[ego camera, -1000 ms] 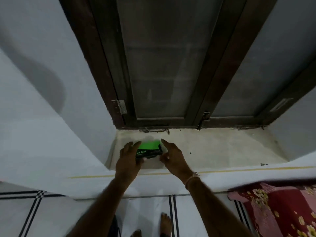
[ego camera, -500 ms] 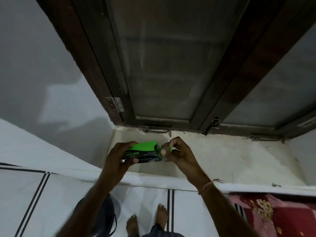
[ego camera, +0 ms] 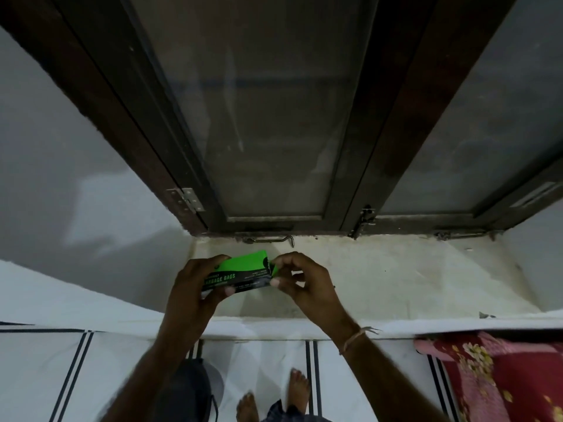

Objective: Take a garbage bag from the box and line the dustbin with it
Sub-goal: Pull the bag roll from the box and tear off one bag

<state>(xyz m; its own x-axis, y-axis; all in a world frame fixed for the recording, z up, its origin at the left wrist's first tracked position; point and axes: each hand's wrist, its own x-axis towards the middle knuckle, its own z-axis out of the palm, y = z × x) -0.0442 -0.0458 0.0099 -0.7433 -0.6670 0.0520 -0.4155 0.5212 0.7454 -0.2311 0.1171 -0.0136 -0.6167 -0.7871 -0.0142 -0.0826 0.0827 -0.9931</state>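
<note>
We're at the box-opening step here. Our left hand is wrapped around the green-and-black garbage bag box, held up over the window sill. Our right hand pinches at the box's right end, fingers curled tight, probably on the end flap, though it's too dim to be sure. No bag is out yet. Next we need that flap open and one bag pulled free. The dark dustbin sits down by our feet.
</note>
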